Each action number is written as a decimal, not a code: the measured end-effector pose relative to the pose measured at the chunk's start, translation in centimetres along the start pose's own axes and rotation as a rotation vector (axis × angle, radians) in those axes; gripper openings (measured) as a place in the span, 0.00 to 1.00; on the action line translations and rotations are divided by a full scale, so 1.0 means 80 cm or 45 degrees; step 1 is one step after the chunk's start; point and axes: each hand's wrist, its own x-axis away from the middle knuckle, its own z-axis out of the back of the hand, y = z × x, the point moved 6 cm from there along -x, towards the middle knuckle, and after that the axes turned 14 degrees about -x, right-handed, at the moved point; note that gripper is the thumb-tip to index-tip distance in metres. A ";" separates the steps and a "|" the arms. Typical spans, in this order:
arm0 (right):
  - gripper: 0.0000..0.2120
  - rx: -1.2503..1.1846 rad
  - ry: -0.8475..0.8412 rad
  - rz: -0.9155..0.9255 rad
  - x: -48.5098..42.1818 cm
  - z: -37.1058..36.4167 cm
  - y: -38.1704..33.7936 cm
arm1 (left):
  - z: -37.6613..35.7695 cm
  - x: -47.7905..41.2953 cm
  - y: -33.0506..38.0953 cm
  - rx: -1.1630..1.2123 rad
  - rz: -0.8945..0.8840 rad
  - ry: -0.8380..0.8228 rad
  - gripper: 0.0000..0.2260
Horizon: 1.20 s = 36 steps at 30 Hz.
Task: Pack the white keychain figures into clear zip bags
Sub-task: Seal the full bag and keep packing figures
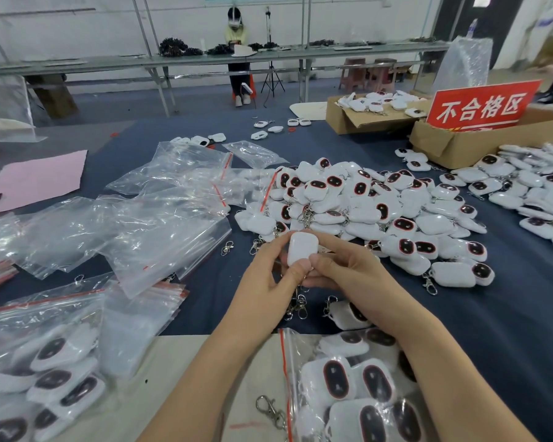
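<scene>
Together, left hand (pixel 268 282), right hand (pixel 348 272) pinch white figure (pixel 301 248), filled zip bag (pixel 292 355) below, box (pixel 364 120) holding more

The table (pixel 508 314), covered in dark blue cloth, carried a heap of white keychain figures (pixel 380 205) at frame centre. Empty clear zip bags (pixel 141 218) lay at left. Filled bags (pixel 45 362) lay at the lower corners on a beige sheet (pixel 179 355). A pink sheet (pixel 35 180) lay at upper left. Two cardboard boxes (pixel 454 145) stood at upper right.

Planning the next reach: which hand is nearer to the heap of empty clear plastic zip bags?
Left. The left hand sits just right of the clear zip bags; the right hand is farther right.
</scene>
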 end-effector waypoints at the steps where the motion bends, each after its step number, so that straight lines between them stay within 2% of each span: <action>1: 0.17 0.015 0.027 0.002 0.000 0.001 0.000 | -0.001 0.000 -0.001 0.005 0.005 -0.001 0.19; 13: 0.17 0.020 0.037 0.014 0.004 -0.007 -0.004 | 0.005 0.000 -0.010 0.010 0.062 0.164 0.17; 18: 0.15 0.009 0.031 -0.016 0.004 -0.010 -0.001 | 0.012 -0.001 -0.009 0.178 0.087 0.272 0.11; 24: 0.14 -0.024 0.081 0.028 0.003 -0.004 -0.004 | 0.004 0.001 -0.003 -0.044 -0.019 0.166 0.10; 28: 0.13 0.029 0.082 0.015 0.001 -0.001 0.000 | -0.001 -0.001 -0.006 -0.125 -0.051 0.049 0.13; 31: 0.11 0.026 0.071 0.015 0.001 0.000 0.001 | -0.006 0.001 -0.004 -0.105 -0.093 -0.046 0.14; 36: 0.11 -0.033 0.049 0.003 0.001 -0.001 0.000 | -0.004 0.000 -0.006 0.003 -0.057 -0.051 0.15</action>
